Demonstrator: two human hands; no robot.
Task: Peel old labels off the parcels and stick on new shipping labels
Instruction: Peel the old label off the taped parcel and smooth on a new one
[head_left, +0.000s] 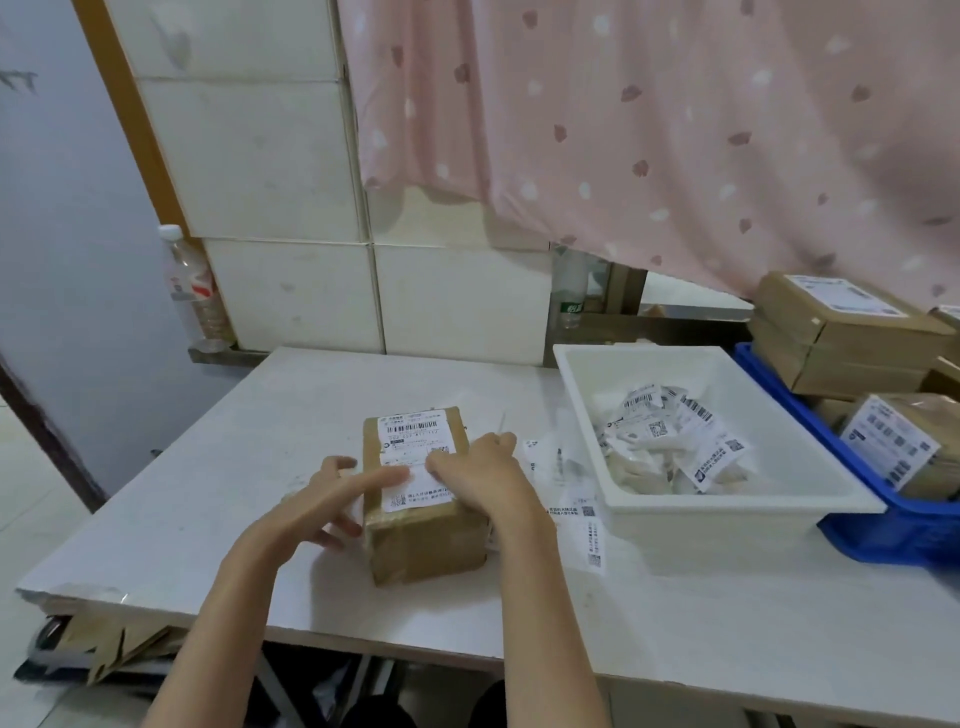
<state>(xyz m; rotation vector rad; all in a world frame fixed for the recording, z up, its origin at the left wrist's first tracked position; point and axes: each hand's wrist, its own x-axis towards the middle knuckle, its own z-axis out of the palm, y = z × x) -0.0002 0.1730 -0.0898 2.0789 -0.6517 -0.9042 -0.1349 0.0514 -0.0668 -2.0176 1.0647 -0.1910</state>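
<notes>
Both my hands press flat on the label (418, 460) atop a box (423, 525) at mid-table (208, 519): left hand (332, 499) with fingers straight across it, right hand (480, 475) palm-down. Loose labels (566, 467) crowd the box's right side. Beyond, a white tray (597, 415) holds peeled labels; a blue crate (893, 525) holds parcels (898, 447).

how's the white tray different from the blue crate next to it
The white tray sits fully on the table; the blue crate lies to its right, partly out of frame. The white tray holds loose crumpled labels; the blue crate holds brown labelled parcels. The tray's walls are solid and white, the crate's blue. Both are open-topped bins.
</notes>
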